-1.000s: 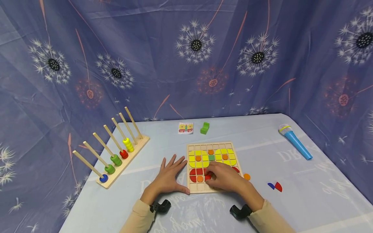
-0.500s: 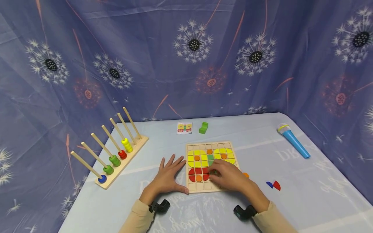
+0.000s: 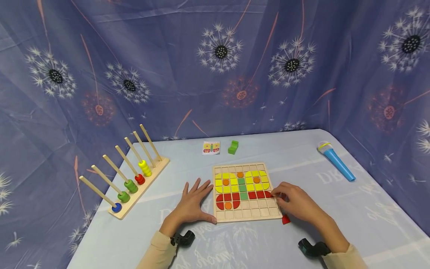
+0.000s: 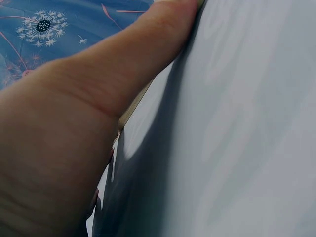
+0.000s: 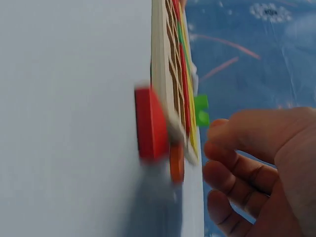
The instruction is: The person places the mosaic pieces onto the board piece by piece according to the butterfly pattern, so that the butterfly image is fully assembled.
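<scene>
My left hand (image 3: 193, 203) lies spread flat, fingertips and thumb against the left edge of a wooden grid board (image 3: 250, 213); its thumb (image 4: 133, 54) fills much of the left wrist view. Yellow pieces (image 3: 220, 188), red pieces (image 3: 256, 194), green squares (image 3: 242, 188) and orange discs (image 3: 228, 206) sit in the grid. My right hand (image 3: 297, 201) hovers at the board's right edge, fingers loosely curled, with nothing seen between them in the right wrist view. Beside that edge, a loose red piece (image 5: 150, 123) and an orange disc (image 5: 176, 163) lie on the table.
A wooden bead stand (image 3: 141, 190) with coloured beads on its pegs stands at the left. Behind the board are a butterfly picture card (image 3: 211, 148) and a green block (image 3: 233, 147). A blue toy microphone (image 3: 337, 162) lies at the right.
My right hand has moved from the middle of the board to its right edge, leaving a red piece in the lower left red shape. The left hand keeps its place.
</scene>
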The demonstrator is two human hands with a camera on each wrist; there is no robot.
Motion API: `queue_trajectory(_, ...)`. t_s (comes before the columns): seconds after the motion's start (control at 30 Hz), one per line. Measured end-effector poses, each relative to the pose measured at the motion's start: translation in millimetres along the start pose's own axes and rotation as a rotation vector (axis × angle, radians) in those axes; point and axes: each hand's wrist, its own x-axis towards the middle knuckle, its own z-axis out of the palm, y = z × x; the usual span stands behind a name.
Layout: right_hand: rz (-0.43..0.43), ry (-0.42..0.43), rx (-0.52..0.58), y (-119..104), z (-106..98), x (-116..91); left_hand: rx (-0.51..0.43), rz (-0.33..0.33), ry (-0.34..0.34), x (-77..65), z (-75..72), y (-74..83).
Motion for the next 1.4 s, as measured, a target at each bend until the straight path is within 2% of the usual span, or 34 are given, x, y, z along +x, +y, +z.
queue_trajectory(0.17,0.035,0.000,-0.039,14.5,-5.1,-8.5,-0.002,-0.005,0.000,-0.1,-0.2,-0.3)
queue_trajectory(0.57,0.078,0.020,0.008,46.8,-26.4,-38.3,-0.002,-0.003,-0.001,0.8,0.9,0.6)
queue_trajectory(0.7,0.071,-0.019,0.019,57.4,-35.9,-51.9,0.002,-0.008,-0.005,0.1,-0.4,0.7)
queue_trajectory(0.87,0.052,-0.110,0.040,67.1,-46.1,-64.3,0.005,-0.009,-0.002,-0.6,-1.8,0.4)
queue_trajectory(1.17,-0.036,-0.111,0.050,69.4,-43.3,-63.1,-0.007,-0.011,-0.008,0.0,-1.4,0.1)
queue_trajectory(1.4,-0.012,-0.052,0.011,64.1,-33.1,-55.9,-0.002,-0.008,-0.006,0.7,-1.1,0.6)
